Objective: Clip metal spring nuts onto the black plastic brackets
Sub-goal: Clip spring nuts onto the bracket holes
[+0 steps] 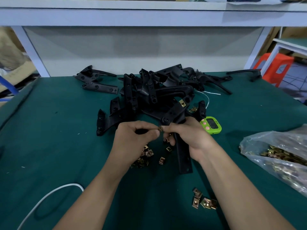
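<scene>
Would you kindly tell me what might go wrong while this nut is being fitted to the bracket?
1. The spring nut is only pinched at the fingertips of the left hand; it may slip and fall among the loose nuts below.
2. The bracket held by the right hand hangs low over the table, so it might sweep those nuts about.
3. The bag of nuts lies near the right forearm and might get nudged.
</scene>
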